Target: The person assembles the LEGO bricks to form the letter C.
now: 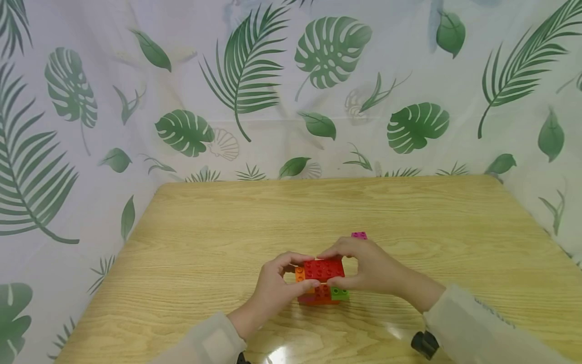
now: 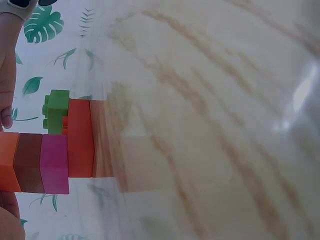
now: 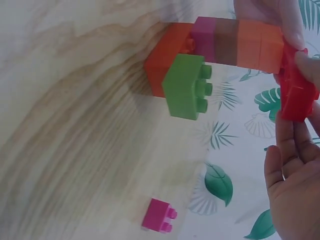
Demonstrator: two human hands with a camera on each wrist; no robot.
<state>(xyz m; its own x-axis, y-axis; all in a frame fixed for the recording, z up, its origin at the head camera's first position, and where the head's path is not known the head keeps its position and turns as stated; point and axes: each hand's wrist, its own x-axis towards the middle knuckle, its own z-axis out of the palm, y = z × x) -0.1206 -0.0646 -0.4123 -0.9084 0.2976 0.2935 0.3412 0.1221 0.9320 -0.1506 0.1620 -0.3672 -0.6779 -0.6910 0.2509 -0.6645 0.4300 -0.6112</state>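
A red toy building brick [image 1: 324, 271] lies across the top of a stack, studs up. My left hand [image 1: 275, 283] pinches its left end between thumb and fingers. At the other end, my right hand [image 1: 375, 265] grips the same brick, thumb in front and fingers behind. Under it, the right wrist view shows a column of orange bricks [image 3: 259, 46], a brown brick [image 3: 226, 41] and a magenta brick [image 3: 203, 40]. This column rises from one side of an orange-red base brick [image 2: 80, 142]. A green brick [image 3: 182, 87] sits on the base's other side.
A loose pink brick [image 1: 358, 235] lies on the wooden table [image 1: 204, 217], just behind my right hand. Behind the table's far edge hangs a white curtain [image 1: 282, 146] printed with green leaves.
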